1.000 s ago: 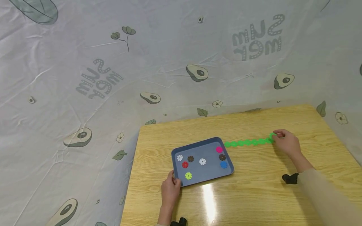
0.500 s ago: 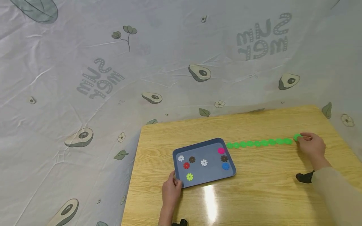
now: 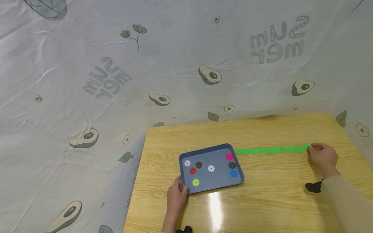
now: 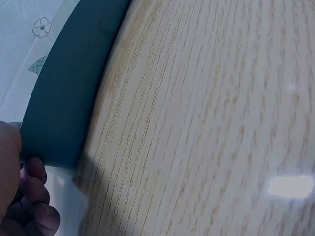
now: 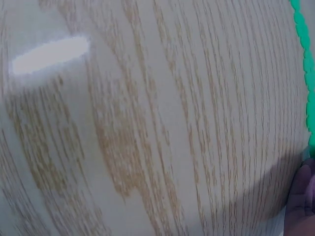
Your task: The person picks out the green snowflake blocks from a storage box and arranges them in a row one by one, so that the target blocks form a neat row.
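Observation:
My left hand (image 3: pixel 176 196) grips the near left corner of a blue-grey tray (image 3: pixel 217 182), thumb over the rim. In the left wrist view its curled fingers (image 4: pixel 37 196) are right at the tray's side wall (image 4: pixel 69 88). Several notched plastic discs lie spread in the tray, among them a yellow-green disc (image 3: pixel 196 183), a red disc (image 3: pixel 193 171) and a pink disc (image 3: pixel 229 156). From the tray's right side runs a row of green discs (image 3: pixel 267 150). At its right end my right hand (image 3: pixel 324 157) pinches a green disc (image 3: pixel 307 147), close beside the last one.
Everything stands on a wood-grain table (image 3: pixel 262 200). A printed cloth (image 3: pixel 175 64) with avocados and letters hangs behind it and along the left. A black wrist device (image 3: pixel 314 187) shows beneath the right sleeve (image 3: pixel 345 200).
My right hand has moved right past the row, then slightly down, bringing its green disc close to the row's end. More of the row shows now. The left hand has stayed on the tray.

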Action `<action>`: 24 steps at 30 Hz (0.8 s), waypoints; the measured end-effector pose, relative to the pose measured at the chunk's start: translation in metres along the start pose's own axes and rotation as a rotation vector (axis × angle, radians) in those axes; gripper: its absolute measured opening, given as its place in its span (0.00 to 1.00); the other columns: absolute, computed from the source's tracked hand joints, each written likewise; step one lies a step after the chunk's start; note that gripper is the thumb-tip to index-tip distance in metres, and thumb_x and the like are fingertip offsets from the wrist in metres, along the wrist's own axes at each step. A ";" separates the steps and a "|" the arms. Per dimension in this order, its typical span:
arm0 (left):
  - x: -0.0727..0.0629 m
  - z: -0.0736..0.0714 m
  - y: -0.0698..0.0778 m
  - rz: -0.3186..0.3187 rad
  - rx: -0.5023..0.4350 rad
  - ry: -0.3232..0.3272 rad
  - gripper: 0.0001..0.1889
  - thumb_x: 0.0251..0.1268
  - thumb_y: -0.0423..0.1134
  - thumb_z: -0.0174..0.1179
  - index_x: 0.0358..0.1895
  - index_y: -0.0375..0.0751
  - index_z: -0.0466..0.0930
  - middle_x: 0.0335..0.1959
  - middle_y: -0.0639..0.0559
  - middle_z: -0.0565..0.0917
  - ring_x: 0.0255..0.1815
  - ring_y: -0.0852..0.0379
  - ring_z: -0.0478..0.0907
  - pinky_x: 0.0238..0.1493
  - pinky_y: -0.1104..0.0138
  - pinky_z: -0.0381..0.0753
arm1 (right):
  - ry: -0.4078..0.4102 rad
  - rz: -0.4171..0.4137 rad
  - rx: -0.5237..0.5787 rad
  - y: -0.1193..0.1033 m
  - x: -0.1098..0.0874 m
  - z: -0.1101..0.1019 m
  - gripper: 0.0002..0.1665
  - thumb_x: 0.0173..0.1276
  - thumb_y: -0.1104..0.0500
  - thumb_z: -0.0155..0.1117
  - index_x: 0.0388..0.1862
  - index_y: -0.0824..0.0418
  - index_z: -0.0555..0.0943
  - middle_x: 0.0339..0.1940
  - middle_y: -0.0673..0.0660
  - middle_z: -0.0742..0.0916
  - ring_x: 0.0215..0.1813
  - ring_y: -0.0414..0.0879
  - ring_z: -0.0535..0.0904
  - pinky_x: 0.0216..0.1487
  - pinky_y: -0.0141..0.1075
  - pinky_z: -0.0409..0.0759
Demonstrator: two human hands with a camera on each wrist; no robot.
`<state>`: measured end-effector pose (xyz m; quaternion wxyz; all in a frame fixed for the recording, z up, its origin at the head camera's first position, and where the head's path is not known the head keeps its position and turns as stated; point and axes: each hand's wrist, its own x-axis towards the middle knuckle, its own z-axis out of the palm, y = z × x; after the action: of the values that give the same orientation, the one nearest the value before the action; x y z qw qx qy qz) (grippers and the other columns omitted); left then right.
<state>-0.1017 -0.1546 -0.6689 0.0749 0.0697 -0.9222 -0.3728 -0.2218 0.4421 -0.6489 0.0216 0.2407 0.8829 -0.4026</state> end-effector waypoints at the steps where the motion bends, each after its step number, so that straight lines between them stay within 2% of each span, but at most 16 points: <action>1: 0.001 0.001 0.000 0.000 0.001 -0.004 0.24 0.62 0.30 0.61 0.64 0.34 0.80 0.15 0.63 0.69 0.16 0.68 0.62 0.21 0.70 0.63 | 0.000 -0.004 -0.005 0.002 0.000 -0.001 0.32 0.79 0.50 0.54 0.67 0.76 0.73 0.40 0.54 0.84 0.42 0.51 0.76 0.44 0.44 0.67; 6: 0.003 0.006 0.002 0.005 0.003 -0.027 0.24 0.62 0.30 0.61 0.64 0.34 0.80 0.16 0.63 0.69 0.16 0.67 0.62 0.21 0.70 0.64 | -0.008 -0.026 -0.028 0.016 -0.003 -0.008 0.31 0.79 0.50 0.55 0.64 0.77 0.73 0.38 0.54 0.85 0.45 0.59 0.77 0.51 0.55 0.67; 8: 0.004 0.007 0.002 0.009 0.003 -0.034 0.24 0.62 0.30 0.61 0.63 0.34 0.80 0.16 0.63 0.69 0.16 0.67 0.62 0.21 0.70 0.64 | -0.009 -0.039 -0.034 0.021 -0.005 -0.010 0.30 0.79 0.51 0.55 0.63 0.78 0.74 0.39 0.59 0.86 0.46 0.62 0.77 0.53 0.59 0.66; 14: 0.006 0.006 0.003 0.009 0.024 -0.042 0.24 0.62 0.31 0.61 0.64 0.34 0.80 0.16 0.63 0.70 0.16 0.67 0.63 0.20 0.69 0.64 | 0.015 -0.084 -0.080 0.029 -0.006 -0.008 0.29 0.79 0.52 0.52 0.61 0.76 0.76 0.45 0.68 0.85 0.43 0.58 0.78 0.43 0.47 0.67; 19: 0.007 0.000 -0.002 0.015 0.073 -0.040 0.24 0.63 0.34 0.62 0.64 0.35 0.80 0.16 0.64 0.70 0.15 0.66 0.64 0.19 0.69 0.64 | 0.028 -0.204 -0.119 0.011 -0.016 -0.002 0.28 0.80 0.53 0.50 0.60 0.77 0.76 0.49 0.73 0.82 0.44 0.62 0.78 0.41 0.46 0.67; 24: 0.013 -0.015 -0.013 -0.003 0.121 -0.064 0.24 0.73 0.44 0.62 0.66 0.36 0.79 0.17 0.65 0.72 0.16 0.66 0.66 0.21 0.67 0.66 | 0.004 -0.350 -0.127 -0.017 -0.031 0.004 0.28 0.82 0.52 0.49 0.63 0.77 0.75 0.52 0.74 0.81 0.49 0.67 0.78 0.40 0.48 0.72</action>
<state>-0.1105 -0.1760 -0.6661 0.0407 0.0637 -0.9448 -0.3187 -0.2031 0.4171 -0.6323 -0.0355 0.0826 0.9349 -0.3434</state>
